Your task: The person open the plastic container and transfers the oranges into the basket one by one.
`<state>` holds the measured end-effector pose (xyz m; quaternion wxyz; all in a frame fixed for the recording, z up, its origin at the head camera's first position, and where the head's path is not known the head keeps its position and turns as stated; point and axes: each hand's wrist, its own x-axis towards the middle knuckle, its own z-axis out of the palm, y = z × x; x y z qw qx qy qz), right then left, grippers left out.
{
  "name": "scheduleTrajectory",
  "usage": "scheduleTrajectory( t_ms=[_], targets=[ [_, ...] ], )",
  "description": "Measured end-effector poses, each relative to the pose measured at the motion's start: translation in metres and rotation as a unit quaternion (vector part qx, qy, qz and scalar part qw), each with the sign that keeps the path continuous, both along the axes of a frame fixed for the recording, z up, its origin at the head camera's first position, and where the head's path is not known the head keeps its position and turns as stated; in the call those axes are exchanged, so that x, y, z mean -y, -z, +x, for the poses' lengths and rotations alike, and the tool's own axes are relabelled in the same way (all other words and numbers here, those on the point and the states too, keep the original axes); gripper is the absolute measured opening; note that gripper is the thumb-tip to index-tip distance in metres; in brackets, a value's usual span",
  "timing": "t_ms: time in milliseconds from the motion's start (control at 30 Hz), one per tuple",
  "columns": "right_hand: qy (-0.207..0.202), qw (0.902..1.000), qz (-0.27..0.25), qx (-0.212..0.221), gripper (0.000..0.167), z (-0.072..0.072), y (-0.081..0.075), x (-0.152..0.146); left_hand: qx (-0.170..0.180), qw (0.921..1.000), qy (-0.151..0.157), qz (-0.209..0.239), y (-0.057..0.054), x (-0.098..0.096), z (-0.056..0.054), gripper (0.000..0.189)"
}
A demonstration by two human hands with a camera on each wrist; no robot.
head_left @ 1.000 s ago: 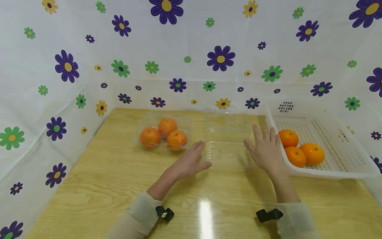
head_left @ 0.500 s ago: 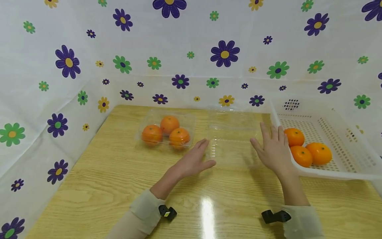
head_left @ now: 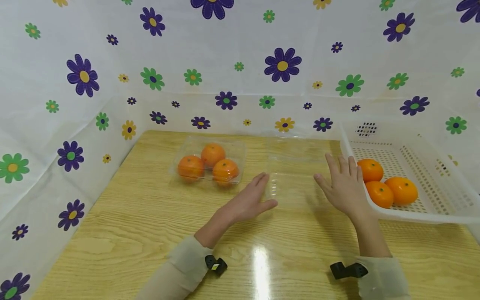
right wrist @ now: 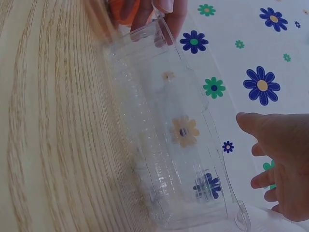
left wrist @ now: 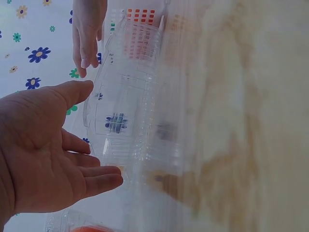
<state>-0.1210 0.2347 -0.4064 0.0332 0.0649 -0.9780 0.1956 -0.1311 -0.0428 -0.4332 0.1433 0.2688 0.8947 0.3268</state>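
Note:
A clear plastic clamshell box (head_left: 296,189) stands on the table with its lid (head_left: 296,148) raised at the back. My left hand (head_left: 249,202) is at the box's left side, thumb and fingers spread; in the right wrist view its fingers (right wrist: 176,17) appear to touch the box's end wall. On the other side my right hand (head_left: 345,187) hovers with spread fingers, between the box and the white basket. From the left wrist view, the clamshell box (left wrist: 120,111) looks see-through, with no fruit in it. Neither hand grips anything.
To the left stands another clear clamshell (head_left: 241,152) holding three mandarins (head_left: 213,155). A white perforated plastic basket (head_left: 420,217) on the right holds three mandarins (head_left: 401,191). Behind the table (head_left: 150,237) hangs a flowered cloth (head_left: 232,46).
My left hand has shifted slightly right, and the clamshell box beside it has slid a little right too. My right hand stays almost still. The head view has turned slightly.

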Motion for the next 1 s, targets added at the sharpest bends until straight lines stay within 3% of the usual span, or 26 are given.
scheduleTrajectory(
  t_ms=[500,833,1000],
  targets=[
    [-0.005,1.0,0.002,-0.006,0.074,-0.001,0.003,-0.002,0.018,0.9993,0.03,-0.016,0.002,-0.015,0.002,0.085],
    [-0.011,0.9999,-0.004,0.002,0.074,-0.001,-0.002,0.0,0.018,0.9994,0.025,-0.018,0.0,-0.006,0.0,0.087],
    [-0.02,0.9992,-0.034,0.002,0.075,0.001,-0.001,0.003,0.024,0.9994,0.023,-0.005,-0.006,0.001,0.0,0.085]
  ],
)
